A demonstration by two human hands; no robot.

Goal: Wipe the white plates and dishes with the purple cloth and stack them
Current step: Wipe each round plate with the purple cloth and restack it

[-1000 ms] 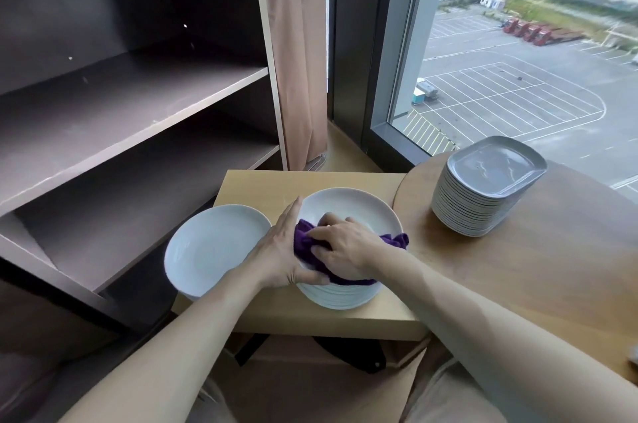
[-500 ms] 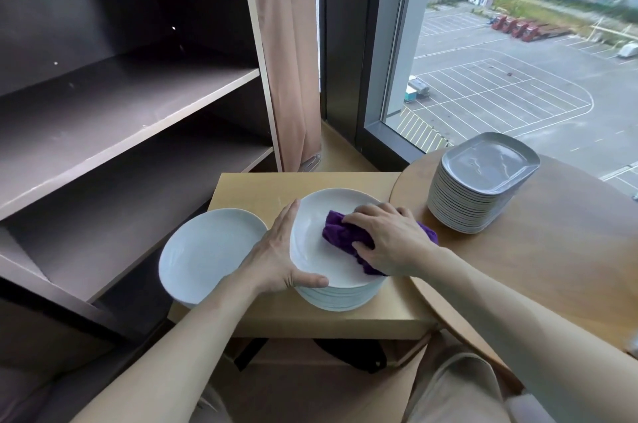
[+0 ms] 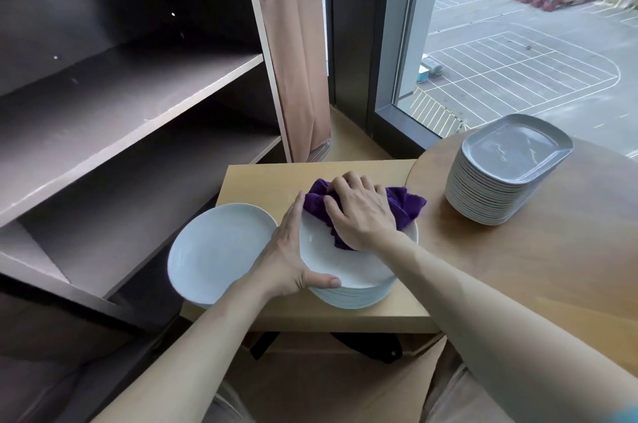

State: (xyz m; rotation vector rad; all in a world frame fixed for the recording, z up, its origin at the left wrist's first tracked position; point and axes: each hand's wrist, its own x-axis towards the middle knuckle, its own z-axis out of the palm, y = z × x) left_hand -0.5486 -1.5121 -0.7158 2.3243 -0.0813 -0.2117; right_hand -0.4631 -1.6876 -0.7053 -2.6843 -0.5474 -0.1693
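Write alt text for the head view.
A person's right hand presses a purple cloth onto a stack of round white plates on a small wooden table; the left hand steadies the rim. A single white plate lies left of it; a stack of rectangular dishes stands on the round table at right.

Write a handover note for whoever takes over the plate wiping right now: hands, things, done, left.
Left hand: open, braces the top plate at its left rim, thumb on the near edge.
Right hand: holds the bunched purple cloth, pressed on that plate's far side.
Things: round plate stack on the small table; single round plate beside it, left; square dish stack on the round table.
Done: possibly the single round plate; cannot confirm.
Left: finish top plate, then the rest.
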